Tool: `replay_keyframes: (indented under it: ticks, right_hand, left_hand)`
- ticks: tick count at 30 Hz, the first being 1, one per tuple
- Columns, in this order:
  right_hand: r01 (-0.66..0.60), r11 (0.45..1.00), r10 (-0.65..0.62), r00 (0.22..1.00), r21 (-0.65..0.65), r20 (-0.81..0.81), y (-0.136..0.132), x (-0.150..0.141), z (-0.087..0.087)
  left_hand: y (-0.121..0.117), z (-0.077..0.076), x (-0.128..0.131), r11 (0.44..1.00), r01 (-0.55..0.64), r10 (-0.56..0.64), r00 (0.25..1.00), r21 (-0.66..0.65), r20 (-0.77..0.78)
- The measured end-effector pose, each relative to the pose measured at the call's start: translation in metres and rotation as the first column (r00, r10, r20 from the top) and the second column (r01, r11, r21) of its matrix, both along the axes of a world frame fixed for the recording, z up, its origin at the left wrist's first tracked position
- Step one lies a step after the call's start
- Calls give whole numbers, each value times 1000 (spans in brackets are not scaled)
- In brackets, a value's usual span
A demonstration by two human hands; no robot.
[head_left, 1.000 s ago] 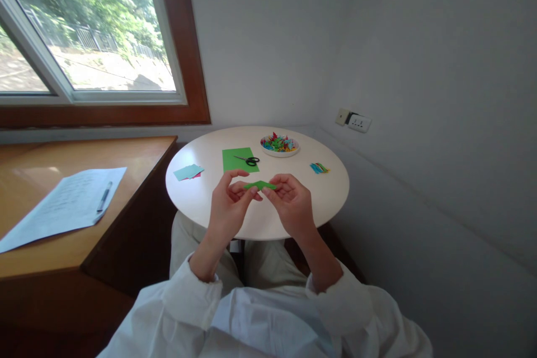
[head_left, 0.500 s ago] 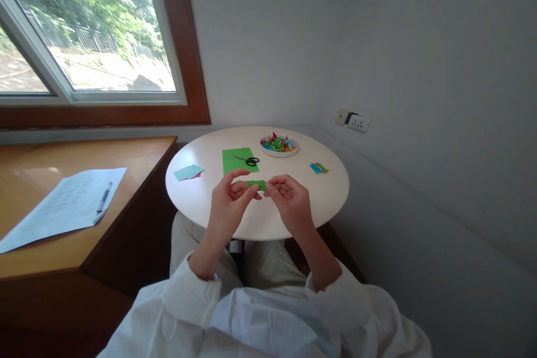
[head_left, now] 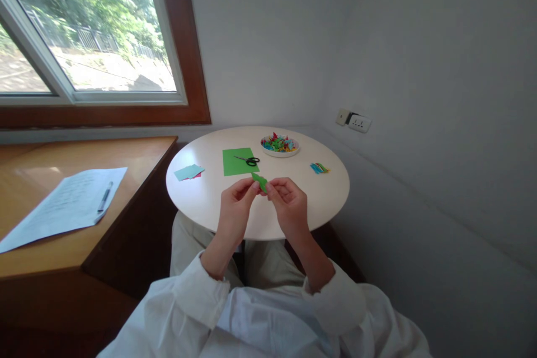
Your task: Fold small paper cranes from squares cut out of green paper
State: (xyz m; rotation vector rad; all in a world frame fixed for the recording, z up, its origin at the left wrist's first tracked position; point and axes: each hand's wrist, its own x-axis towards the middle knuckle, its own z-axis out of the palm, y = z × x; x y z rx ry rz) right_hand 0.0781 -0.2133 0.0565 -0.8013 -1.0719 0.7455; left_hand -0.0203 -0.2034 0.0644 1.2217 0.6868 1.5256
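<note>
A small piece of folded green paper is pinched between my two hands, above the near half of the round white table. My left hand grips its left side between thumb and fingers. On the other side, my right hand pinches its lower right end. One pointed tip of the paper sticks up to the left; fingers cover the rest of its edges. Just beyond my hands lies a green sheet with black-handled scissors on it.
Behind stands a white dish heaped with colourful folded paper pieces. Coloured strips lie at the right, pale blue and pink paper squares at the left. A wooden desk holds a written sheet and a pen.
The green paper has turned from lying level to slanting, one tip now up. My left hand has moved right, closer to my right hand, and its raised index finger has come down.
</note>
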Motion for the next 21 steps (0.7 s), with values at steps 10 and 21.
replay_keyframes:
  ticks: [10,21]
  right_hand:
    - [50,997,-57,987,54,149,-1,9,-3]
    - [-195,974,164,958,114,237,1,20,2]
  left_hand:
    - [6,2,-2,999,-22,22,1000,-26,2]
    - [1,12,-15,989,137,-143,978,-51,-153]
